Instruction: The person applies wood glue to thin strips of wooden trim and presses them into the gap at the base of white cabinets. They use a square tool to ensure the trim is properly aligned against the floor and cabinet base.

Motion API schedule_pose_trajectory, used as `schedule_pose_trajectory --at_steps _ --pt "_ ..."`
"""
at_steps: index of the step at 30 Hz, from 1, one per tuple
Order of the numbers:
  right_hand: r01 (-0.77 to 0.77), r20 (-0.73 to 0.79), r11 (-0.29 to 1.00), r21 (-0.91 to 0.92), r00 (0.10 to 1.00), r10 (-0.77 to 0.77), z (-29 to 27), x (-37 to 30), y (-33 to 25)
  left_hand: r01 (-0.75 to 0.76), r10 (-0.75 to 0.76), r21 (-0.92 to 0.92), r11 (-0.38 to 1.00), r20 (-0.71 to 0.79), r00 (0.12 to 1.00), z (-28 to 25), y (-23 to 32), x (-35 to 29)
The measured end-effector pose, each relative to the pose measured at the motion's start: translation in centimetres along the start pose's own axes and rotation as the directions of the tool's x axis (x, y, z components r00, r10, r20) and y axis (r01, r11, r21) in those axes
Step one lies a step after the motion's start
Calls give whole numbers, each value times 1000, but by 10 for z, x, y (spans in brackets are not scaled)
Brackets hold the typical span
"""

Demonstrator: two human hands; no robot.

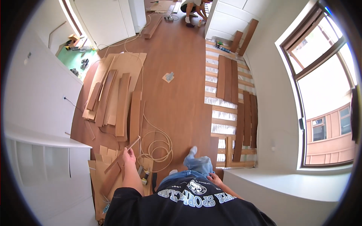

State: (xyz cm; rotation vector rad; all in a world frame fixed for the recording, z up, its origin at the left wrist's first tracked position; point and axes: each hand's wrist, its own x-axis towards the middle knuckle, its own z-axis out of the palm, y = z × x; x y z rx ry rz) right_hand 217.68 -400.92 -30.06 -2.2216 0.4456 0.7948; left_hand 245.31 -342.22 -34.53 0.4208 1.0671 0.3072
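Observation:
My left hand (129, 155) is closed around a thin pale strip with a bent end (134, 142), raised over the floor at the left. Below and beside it lie brown floorboards (134, 116) and a loose coil of pale hose (166, 140). My right hand (215, 179) rests against the blue jeans (200, 165) at my thigh, its fingers loosely apart and partly hidden. I see nothing held in it. A yellow-and-black power tool (145, 177) lies on cardboard near my left forearm.
Stacked planks (122, 100) lie on cardboard (136, 62) at the left. On the right, loose boards (228, 79) rest across open wooden battens (224, 108) over silvery sheeting, beneath a window (320, 86). A scrap with a grey piece (168, 77) lies mid-floor. Another person (192, 9) crouches far ahead.

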Motion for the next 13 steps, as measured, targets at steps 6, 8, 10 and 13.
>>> schedule_pose_trajectory --at_steps 6,8,10,13 --pt "17 151 957 -289 988 27 -198 131 -116 -135 142 -79 988 86 986 148 24 32" --pt "167 165 892 -421 981 -106 -254 161 -160 -141 138 -32 989 -87 987 133 37 28" --pt "542 440 689 -481 829 -345 -306 214 -205 -131 124 -34 991 -161 979 134 30 31" --pt "816 753 405 -413 556 -352 -335 329 -237 -87 92 55 995 -97 991 124 13 55"
